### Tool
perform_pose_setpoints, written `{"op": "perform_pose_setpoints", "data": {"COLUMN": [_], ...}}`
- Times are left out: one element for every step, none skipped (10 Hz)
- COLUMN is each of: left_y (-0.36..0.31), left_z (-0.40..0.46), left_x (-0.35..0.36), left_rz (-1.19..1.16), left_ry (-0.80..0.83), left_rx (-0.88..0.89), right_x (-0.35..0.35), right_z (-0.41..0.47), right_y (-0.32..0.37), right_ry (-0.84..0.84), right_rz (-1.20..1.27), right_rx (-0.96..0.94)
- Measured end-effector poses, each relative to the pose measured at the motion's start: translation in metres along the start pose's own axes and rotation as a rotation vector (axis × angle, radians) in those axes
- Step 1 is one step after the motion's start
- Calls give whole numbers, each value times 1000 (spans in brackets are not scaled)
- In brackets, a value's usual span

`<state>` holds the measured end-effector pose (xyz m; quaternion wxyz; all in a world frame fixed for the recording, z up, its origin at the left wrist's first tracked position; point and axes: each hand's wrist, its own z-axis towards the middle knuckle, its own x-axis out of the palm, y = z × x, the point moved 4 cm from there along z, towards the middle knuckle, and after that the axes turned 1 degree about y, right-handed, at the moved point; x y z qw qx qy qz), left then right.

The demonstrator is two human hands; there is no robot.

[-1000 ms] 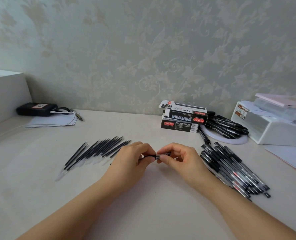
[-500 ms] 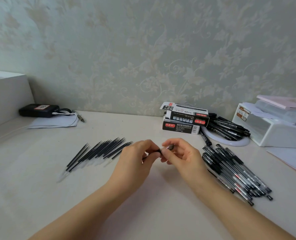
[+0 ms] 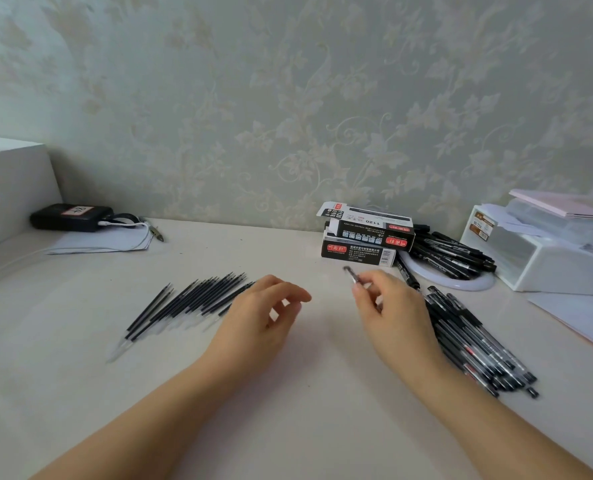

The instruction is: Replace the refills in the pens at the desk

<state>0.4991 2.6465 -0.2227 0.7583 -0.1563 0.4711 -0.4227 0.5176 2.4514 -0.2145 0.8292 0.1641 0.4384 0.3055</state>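
Separating now, the left hand (image 3: 264, 313) is hanging empty near the refills (image 3: 191, 299); the right hand (image 3: 388, 306) is pinching a pen (image 3: 352, 274), likely heading for the pile (image 3: 475, 341).

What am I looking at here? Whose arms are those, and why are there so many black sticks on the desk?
There is no machine here, just a person. The picture comes from a camera worn on their head, looking down, so you see their own two arms as they would.

The thin black sticks fanned out on the left are refills, the ink tubes that go inside pens. The heap on the right is whole pens, with more pens further back beside two stacked pen boxes.

The left hand holds nothing, as far as I can see; its fingers are loosely curled just above the desk. The right hand pinches a small dark pen part between its fingertips. It is too blurred to say which part.
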Motion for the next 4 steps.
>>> {"op": "perform_pose_setpoints", "data": {"left_y": [9,13,18,22], "left_z": [1,0,1,2], "left_x": [-1,-3,-2,-3], "left_rz": [39,68,81,74], "left_ry": [-21,-32,-26,-44], "left_rx": [-24,-40,-62,-90], "right_x": [0,1,0,0], "right_z": [-6,-7,-7,-8], "right_y": [-1,-2,-2,-4], "right_ry": [110,185,176,133], "right_rz": [-397,-609,-667,-691], "right_rx": [-34,-33,-12,-57]}}
